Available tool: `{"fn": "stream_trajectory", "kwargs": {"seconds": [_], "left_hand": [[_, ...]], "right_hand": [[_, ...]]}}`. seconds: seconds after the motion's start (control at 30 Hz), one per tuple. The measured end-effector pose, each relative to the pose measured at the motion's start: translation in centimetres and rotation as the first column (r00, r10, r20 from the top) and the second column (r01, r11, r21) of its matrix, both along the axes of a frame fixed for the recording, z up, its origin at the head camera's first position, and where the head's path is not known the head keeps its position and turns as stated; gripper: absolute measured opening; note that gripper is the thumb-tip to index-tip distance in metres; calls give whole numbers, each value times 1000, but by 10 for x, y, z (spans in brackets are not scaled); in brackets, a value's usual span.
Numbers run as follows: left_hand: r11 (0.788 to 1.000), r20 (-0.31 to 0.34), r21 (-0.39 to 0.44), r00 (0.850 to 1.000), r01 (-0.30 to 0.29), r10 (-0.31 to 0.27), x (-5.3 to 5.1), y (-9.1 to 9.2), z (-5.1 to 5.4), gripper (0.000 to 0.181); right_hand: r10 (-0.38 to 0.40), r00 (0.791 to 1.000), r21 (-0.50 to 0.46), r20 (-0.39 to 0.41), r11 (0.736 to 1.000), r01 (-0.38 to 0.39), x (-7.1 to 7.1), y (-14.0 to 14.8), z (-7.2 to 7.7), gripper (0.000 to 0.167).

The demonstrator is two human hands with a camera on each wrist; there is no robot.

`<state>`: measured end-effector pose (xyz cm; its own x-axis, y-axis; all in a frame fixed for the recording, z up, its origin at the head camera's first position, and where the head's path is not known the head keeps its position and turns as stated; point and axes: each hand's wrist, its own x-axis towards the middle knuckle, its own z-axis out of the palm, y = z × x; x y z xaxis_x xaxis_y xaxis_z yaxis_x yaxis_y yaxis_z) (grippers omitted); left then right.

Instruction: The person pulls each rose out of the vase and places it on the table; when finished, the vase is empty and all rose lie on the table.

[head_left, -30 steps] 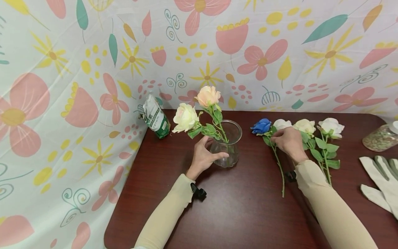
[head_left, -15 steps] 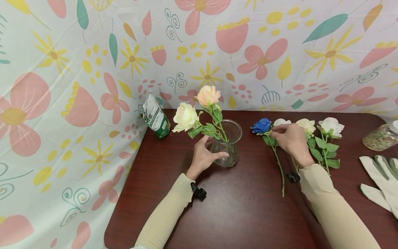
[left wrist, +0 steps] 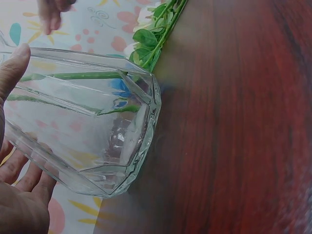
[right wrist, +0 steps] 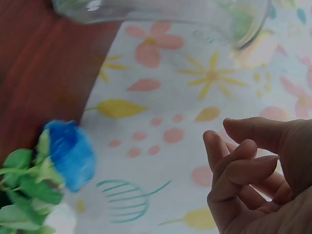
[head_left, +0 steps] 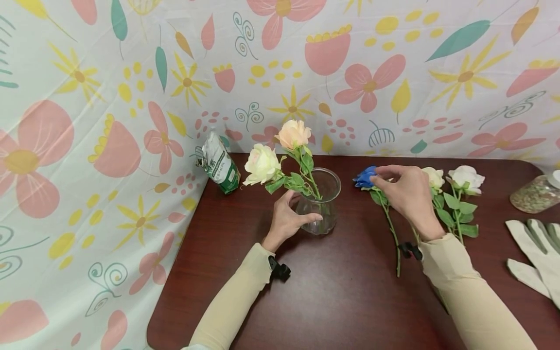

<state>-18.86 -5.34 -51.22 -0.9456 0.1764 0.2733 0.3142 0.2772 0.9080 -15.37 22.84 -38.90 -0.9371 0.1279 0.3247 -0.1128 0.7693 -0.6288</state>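
Note:
My left hand point(head_left: 286, 218) holds the clear glass vase point(head_left: 328, 212) by its side, thumb in front and fingers behind. The left wrist view shows green stems inside the faceted vase point(left wrist: 97, 134). A cream rose point(head_left: 262, 165) and a peach rose point(head_left: 294, 134) lean left out of its mouth. My right hand point(head_left: 409, 194) hovers beside the blue rose point(head_left: 363, 178), which lies on the table. In the right wrist view that hand's fingers are loosely bent with nothing between them, apart from the blue rose point(right wrist: 73, 156).
A cream rose point(head_left: 435, 178) and a white rose point(head_left: 465, 179) lie right of my right hand. Farther right are a jar of dried bits point(head_left: 533, 195) and work gloves point(head_left: 540, 257). A green-and-white bag point(head_left: 220, 167) stands at the back left, by the patterned cloth point(head_left: 262, 58).
My right hand has come away from the blue rose's stem and risen slightly toward its bloom, covering a white rose behind it. The left hand and vase stay still.

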Motion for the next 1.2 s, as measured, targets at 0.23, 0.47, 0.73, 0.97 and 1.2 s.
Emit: {"fn": "stream_trajectory", "kwargs": {"seconds": [0.23, 0.47, 0.73, 0.97, 1.2], "left_hand": [[1000, 9, -4, 1000, 3, -3, 1, -1, 0, 69], [1000, 2, 1, 1000, 13, -13, 1, -1, 2, 72], [1000, 10, -13, 1000, 9, -8, 1, -1, 4, 69], [1000, 26, -3, 1000, 12, -12, 2, -1, 6, 69], [1000, 29, -21, 1000, 7, -7, 2, -2, 3, 67]], "right_hand": [[81, 994, -35, -76, 996, -83, 5, -30, 20, 20], [176, 979, -20, -100, 984, -179, -1, -57, 27, 17], [252, 965, -34, -73, 966, -255, -10, -80, 30, 19], [281, 959, -9, -29, 960, -281, -20, -98, 34, 19], [301, 954, 40, 4, 953, -301, -34, -110, 32, 19]]}}
